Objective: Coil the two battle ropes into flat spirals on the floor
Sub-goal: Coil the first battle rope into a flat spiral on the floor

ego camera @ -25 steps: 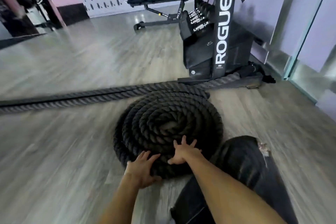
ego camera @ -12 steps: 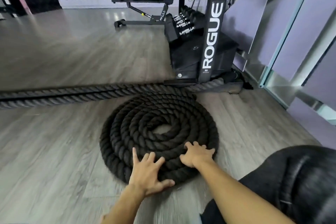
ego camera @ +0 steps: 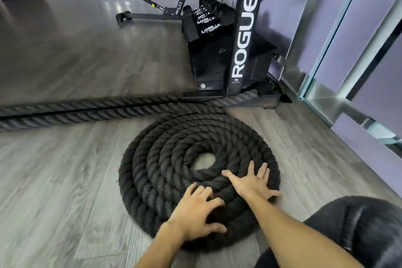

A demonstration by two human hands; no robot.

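Coil (ego camera: pixel 152 169) flat on floor (ego camera: pixel 65 169) before rack (ego camera: pixel 243 39), near rim pressed by spread left hand (ego camera: pixel 195 217) and right hand (ego camera: pixel 252 185); risk of outer turns riding up or springing loose under uneven pressure.

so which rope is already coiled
The rope under the left hand and right hand, wound in a flat spiral; the other rope lies straight beyond it.

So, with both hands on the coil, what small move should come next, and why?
Probably push the near outer turn inward. The left hand and the right hand both rest on the coil at its near edge, and bare floor shows in its centre, so the spiral looks loose.
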